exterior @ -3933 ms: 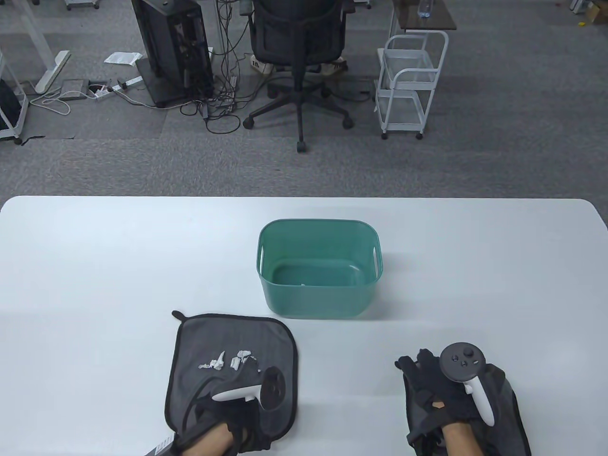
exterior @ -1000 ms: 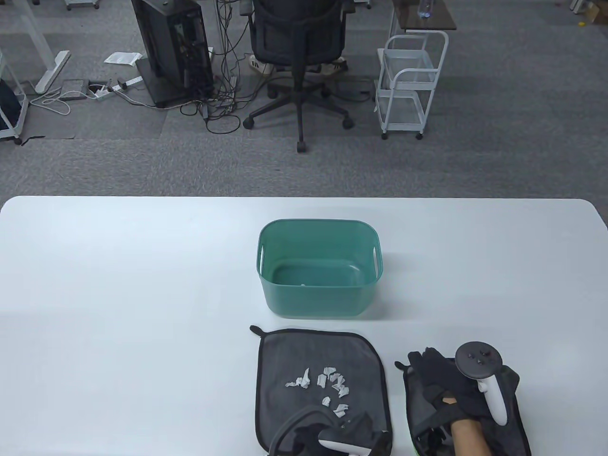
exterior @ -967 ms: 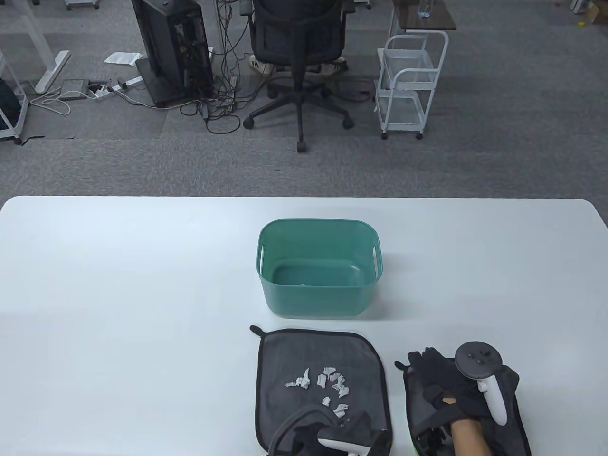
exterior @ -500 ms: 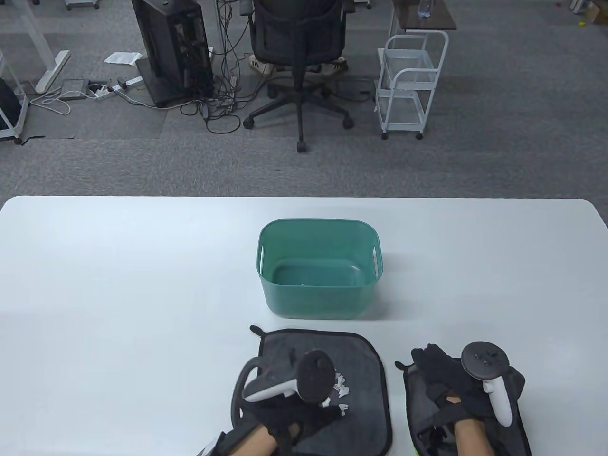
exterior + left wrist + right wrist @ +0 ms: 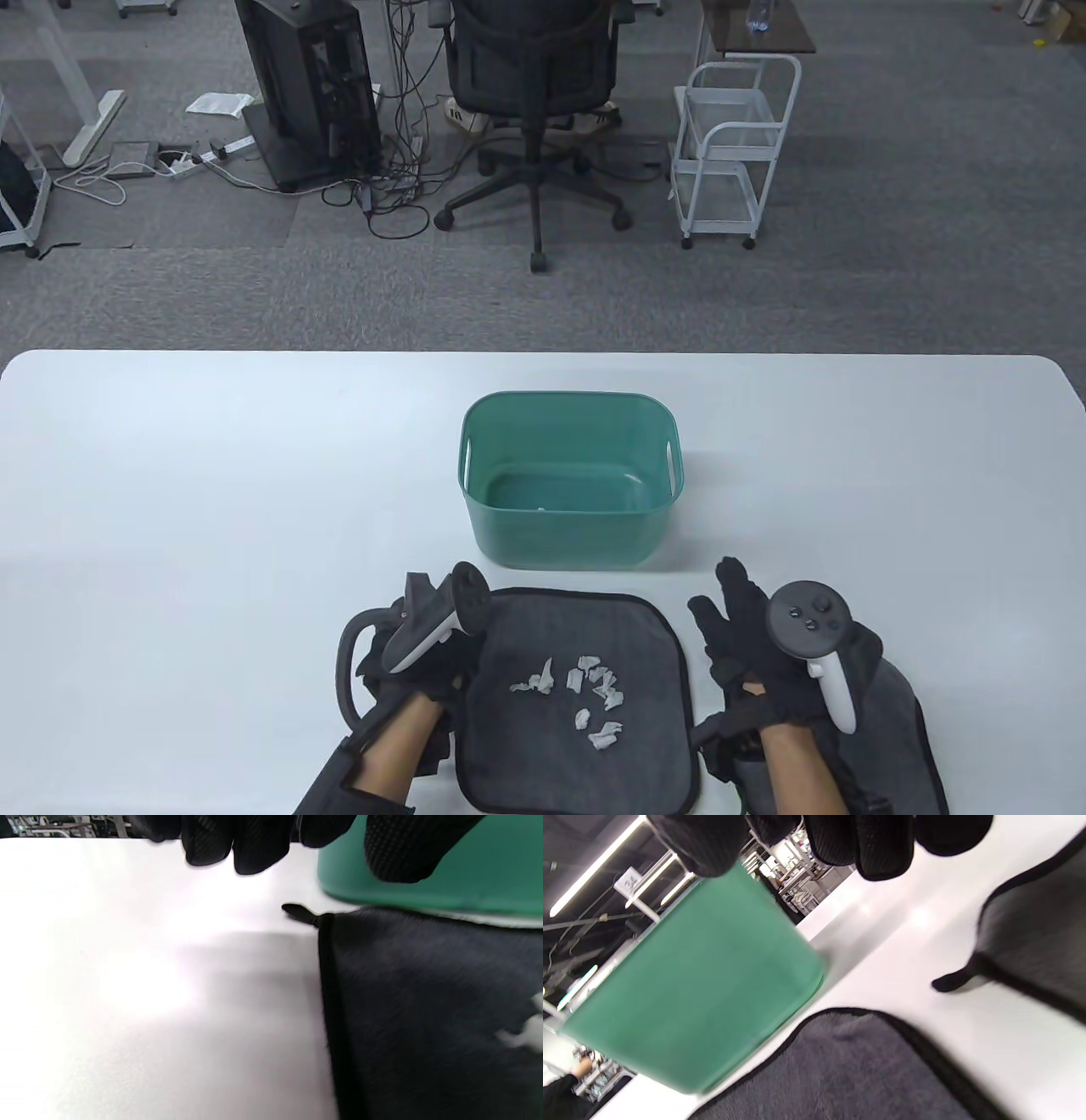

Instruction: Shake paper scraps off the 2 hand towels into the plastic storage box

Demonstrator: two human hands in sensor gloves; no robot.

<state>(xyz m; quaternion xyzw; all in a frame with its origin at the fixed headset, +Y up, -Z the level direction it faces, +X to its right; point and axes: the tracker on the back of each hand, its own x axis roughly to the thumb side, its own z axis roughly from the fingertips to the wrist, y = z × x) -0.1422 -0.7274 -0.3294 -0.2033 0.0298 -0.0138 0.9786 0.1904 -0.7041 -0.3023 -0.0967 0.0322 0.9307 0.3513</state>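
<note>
Your left hand (image 5: 424,654) at towel (image 5: 577,688) far-left corner, right hand (image 5: 755,645) just off far-right corner; both grips loose, grasping nothing. Scraps (image 5: 577,692) mid-towel on desk (image 5: 212,509), box (image 5: 568,480) straight ahead, just beyond towel far edge

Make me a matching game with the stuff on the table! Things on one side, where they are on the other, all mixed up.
Things:
1. box
2. paper scraps
3. left hand
4. right hand

Places:
A. lying on the middle towel
B. beside that towel's left edge
C. behind the towel, farther from the person
D. over the second towel

Pairs: 1-C, 2-A, 3-B, 4-D
</note>
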